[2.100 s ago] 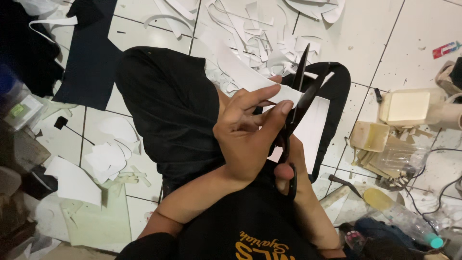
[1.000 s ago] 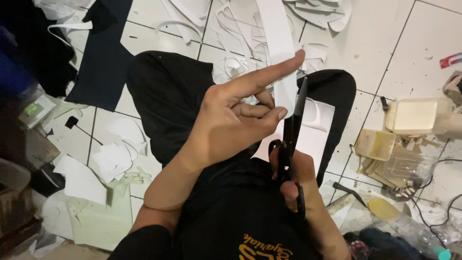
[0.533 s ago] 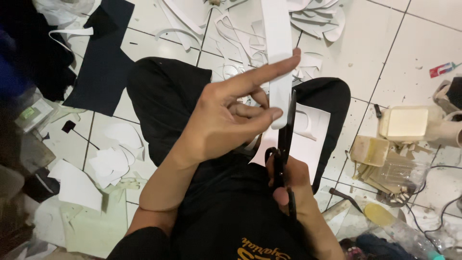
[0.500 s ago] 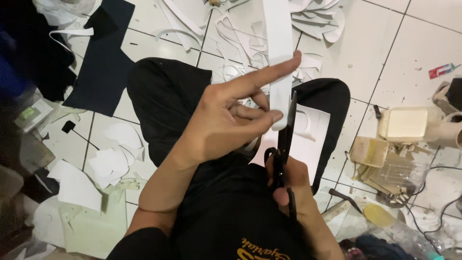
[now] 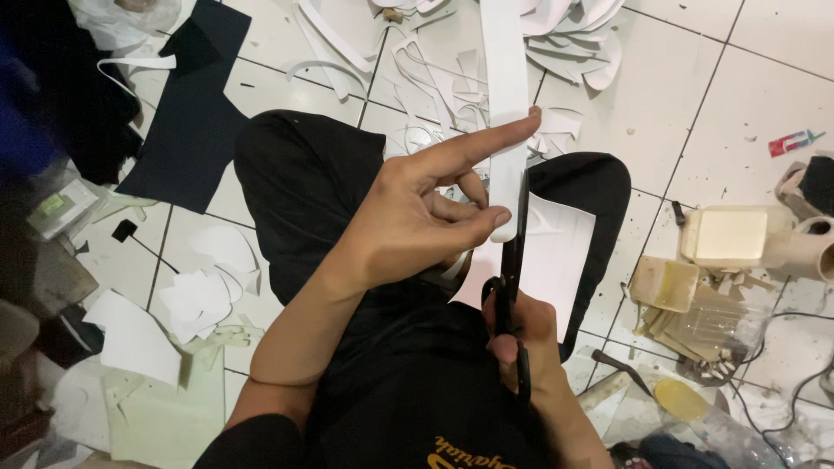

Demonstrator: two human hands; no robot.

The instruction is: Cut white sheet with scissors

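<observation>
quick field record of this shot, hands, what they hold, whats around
left hand: grips a long white strip, forefinger stretched out
right hand: in the handles of black scissors
scissors: blades along the strip's edge, pointing away from the person
lap: white sheet on black trousers
floor: white tiles strewn with white offcuts; dark sheet at upper left

The person sits on the floor [image 5: 764, 78] with a sheet [image 5: 556, 260] lying on the lap. The left hand [image 5: 417, 217] holds a long strip [image 5: 506, 95] above the lap, and the strip runs away from the body. The scissors [image 5: 512, 287] stand just right of that hand, against the strip's near end, gripped from below by the right hand [image 5: 526, 334]. Paper scraps [image 5: 565, 26] lie ahead. A dark sheet [image 5: 195, 113] lies left, and a small box [image 5: 725, 236] right.
</observation>
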